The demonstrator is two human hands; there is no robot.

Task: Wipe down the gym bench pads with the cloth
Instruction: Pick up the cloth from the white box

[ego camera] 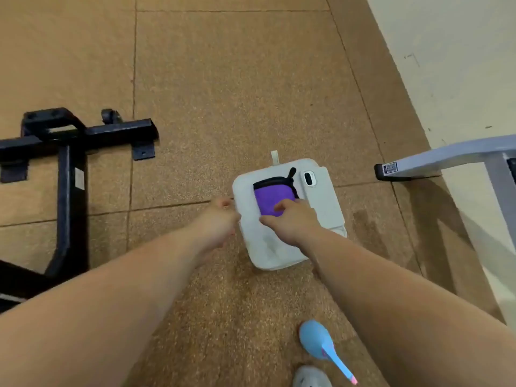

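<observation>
Right fingers [282,207] pinch purple cloth [267,199] | left fingers [223,203] hold white bag [279,255] edge | phone [318,191] beside | black frame [69,163] left

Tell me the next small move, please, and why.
Probably lift the cloth out with the right hand. That hand holds the purple cloth's near end, while the cloth lies in a black-edged pocket on the white bag. The left hand is at the bag's left edge, so it could steady it. Wiping cannot begin before that.
</observation>
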